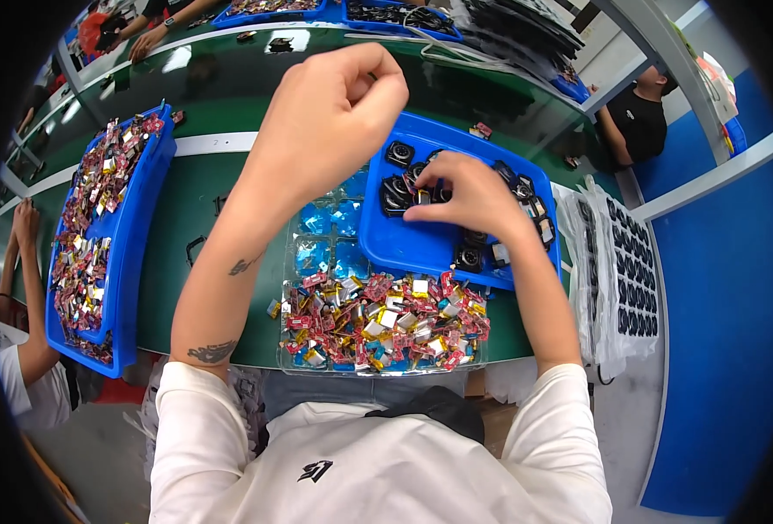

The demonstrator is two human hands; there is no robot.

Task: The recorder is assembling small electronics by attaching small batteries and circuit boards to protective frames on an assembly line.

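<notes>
Black parts (pixel 395 194) lie beside right fingers (pixel 446 167).

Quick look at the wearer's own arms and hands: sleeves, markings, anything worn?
White short sleeves, loose, ending around the elbows. Left forearm has two dark tattoos, one near the elbow, one further toward the wrist; none visible on the right forearm. Left hand and right hand: no gloves, watch or cables visible.

bright, fairly even indoor light, seemingly from overhead; shadows are soft. white glare streaks the green surface (pixel 229 74) toward eleven o'clock, and glints speckle the blue film (pixel 312 253) at ten, near centre. fisheye distortion bows the blue area's (pixel 727 349) edge at four. black vignetting fills the corners.
</notes>
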